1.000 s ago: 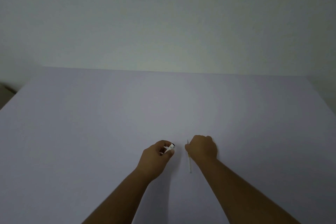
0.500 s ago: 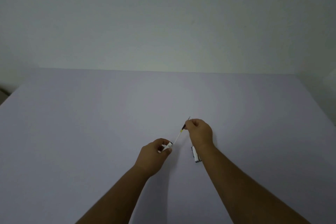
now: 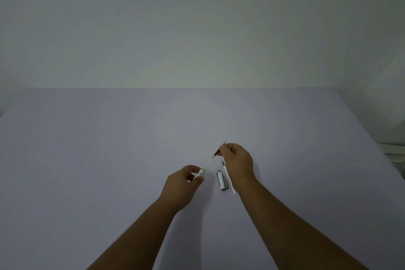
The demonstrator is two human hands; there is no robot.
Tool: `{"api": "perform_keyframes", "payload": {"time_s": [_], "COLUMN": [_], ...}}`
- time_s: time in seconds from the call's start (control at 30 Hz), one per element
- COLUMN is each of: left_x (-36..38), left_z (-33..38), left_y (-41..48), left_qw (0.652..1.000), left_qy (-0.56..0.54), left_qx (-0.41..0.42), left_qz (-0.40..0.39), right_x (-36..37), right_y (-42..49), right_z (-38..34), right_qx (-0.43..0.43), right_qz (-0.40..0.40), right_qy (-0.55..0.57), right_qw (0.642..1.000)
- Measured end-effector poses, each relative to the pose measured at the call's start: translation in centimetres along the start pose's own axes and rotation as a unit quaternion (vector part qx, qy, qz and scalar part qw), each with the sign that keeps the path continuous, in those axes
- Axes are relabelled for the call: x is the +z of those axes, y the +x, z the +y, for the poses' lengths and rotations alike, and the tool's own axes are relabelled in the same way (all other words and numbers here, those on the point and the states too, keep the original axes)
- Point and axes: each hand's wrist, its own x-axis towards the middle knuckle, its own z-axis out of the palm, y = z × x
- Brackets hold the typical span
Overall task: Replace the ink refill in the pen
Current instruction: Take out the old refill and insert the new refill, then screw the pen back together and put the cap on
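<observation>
My left hand (image 3: 183,184) is closed around a white pen barrel (image 3: 199,173), of which only the open end shows past my fingers. A thin ink refill (image 3: 211,158), white with a yellow band and a dark tip end, runs from the barrel's mouth up and right to my right hand (image 3: 237,163), which pinches its dark end. On the table under my right wrist lie a short white and grey pen cap (image 3: 221,181) and a second thin white refill (image 3: 228,176), side by side.
The work surface is a wide pale lilac table (image 3: 109,160) against a plain wall (image 3: 197,28). Its right edge (image 3: 372,142) drops away, with some pale objects (image 3: 394,153) beyond it.
My right hand has lifted off the table and moved up and away, and a refill now spans from the barrel to its fingers. The cap and second refill are uncovered.
</observation>
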Motion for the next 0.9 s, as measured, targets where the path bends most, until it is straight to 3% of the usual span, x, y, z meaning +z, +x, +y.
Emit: {"api": "perform_keyframes", "payload": {"time_s": [0.53,0.63,0.7,0.8,0.9], "left_x": [1.2,1.1,1.0,0.9,0.9], "left_z": [2.5,2.3,1.8,1.0,0.4], "left_y": [-0.6,-0.3,0.0,0.2,0.4], "left_qw": [0.998,0.998,0.996,0.996,0.995], "left_qy": [-0.027,-0.049,-0.077,-0.083,-0.088], "left_qx": [0.042,0.019,-0.007,-0.024,-0.033], "left_qz": [0.029,0.04,0.039,0.029,0.02], "right_x": [-1.5,-2.1,-2.5,-2.4,-1.8], "right_y": [-1.0,-0.1,0.9,1.6,1.5], "right_z": [-0.5,-0.2,0.9,3.2,5.1], "right_qx": [0.019,0.033,0.029,0.011,0.006], "right_qz": [-0.182,-0.166,-0.114,-0.119,-0.11], "right_qy": [-0.035,-0.019,-0.112,-0.385,-0.482], "right_qw": [0.982,0.985,0.987,0.915,0.869]}}
